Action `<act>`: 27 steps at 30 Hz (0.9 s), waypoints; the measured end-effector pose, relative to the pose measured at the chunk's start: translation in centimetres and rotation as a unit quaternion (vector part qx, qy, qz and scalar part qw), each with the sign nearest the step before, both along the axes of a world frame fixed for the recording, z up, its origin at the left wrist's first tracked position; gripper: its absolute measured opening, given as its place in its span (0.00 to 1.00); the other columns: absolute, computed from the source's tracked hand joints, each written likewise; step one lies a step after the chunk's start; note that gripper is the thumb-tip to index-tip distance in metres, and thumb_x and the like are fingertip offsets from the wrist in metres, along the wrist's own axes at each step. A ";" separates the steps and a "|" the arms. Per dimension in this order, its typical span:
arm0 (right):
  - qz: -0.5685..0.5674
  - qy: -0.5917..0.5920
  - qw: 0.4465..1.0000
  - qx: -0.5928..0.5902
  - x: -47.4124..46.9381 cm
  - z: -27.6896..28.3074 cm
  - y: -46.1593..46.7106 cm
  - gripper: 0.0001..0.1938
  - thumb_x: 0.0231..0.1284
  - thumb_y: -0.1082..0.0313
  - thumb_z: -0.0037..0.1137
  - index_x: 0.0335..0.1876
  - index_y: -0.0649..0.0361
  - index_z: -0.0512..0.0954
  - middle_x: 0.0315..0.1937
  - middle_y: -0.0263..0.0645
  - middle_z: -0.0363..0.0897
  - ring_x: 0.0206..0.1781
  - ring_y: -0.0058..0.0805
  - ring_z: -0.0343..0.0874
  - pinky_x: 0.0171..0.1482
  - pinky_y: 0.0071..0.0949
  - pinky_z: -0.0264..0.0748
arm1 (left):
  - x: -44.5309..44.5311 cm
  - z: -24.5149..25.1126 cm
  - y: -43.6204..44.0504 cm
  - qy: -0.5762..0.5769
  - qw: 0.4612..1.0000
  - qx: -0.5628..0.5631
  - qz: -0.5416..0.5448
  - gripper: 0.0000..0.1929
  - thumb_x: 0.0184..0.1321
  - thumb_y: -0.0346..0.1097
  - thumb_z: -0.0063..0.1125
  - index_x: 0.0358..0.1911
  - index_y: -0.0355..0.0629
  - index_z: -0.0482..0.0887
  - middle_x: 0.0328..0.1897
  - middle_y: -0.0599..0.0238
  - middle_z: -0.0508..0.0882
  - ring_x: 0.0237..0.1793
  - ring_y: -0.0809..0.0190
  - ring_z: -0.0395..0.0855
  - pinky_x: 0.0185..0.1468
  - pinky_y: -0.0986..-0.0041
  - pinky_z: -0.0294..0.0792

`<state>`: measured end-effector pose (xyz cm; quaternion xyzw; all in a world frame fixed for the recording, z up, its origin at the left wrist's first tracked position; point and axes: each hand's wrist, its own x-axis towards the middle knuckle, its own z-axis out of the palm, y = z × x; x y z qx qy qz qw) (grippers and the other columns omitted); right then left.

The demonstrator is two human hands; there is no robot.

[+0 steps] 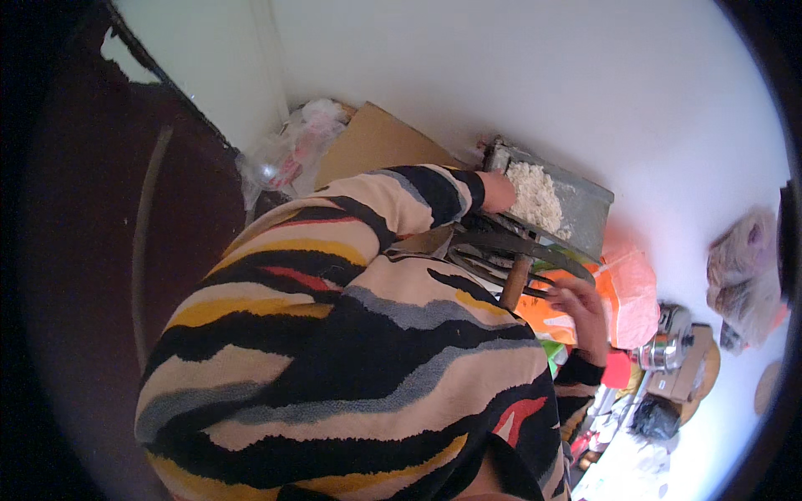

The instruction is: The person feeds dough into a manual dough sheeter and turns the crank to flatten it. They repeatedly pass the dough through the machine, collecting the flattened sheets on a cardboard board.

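Note:
My left hand (499, 191) reaches over the near edge of a grey metal tray (586, 216), at the side of a heap of crumbly, pale dough-like material (534, 197). Its fingertips are hidden. Below the tray is a dark metal wheel (561, 260), which seems part of a hand-cranked machine, with a wooden handle (517, 282) standing out from it. My right hand (579, 307) is beside the wheel's rim, away from the handle, with its fingers loosely bent and apart. Whether they touch the rim is unclear.
Cardboard (382, 141) and a clear plastic bag (297, 147) lie left of the tray. An orange and pink bag (626, 294), a shiny metal pot (665, 347) and a black bag (655, 416) are on the right. Another plastic bag (745, 275) is by the white wall.

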<state>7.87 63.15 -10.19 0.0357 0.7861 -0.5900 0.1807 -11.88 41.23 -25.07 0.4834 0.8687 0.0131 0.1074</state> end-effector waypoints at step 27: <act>-0.007 0.312 0.947 0.081 -6.5 -0.3 -7.4 0.10 0.59 0.78 0.49 0.45 0.64 0.75 0.42 0.37 0.78 0.45 0.23 0.77 0.48 0.21 0.73 | -0.7 -2.4 0.0 0.040 0.996 0.082 0.007 0.10 0.46 0.30 0.52 0.31 0.36 0.83 0.31 0.51 0.84 0.38 0.48 0.81 0.44 0.57 0.71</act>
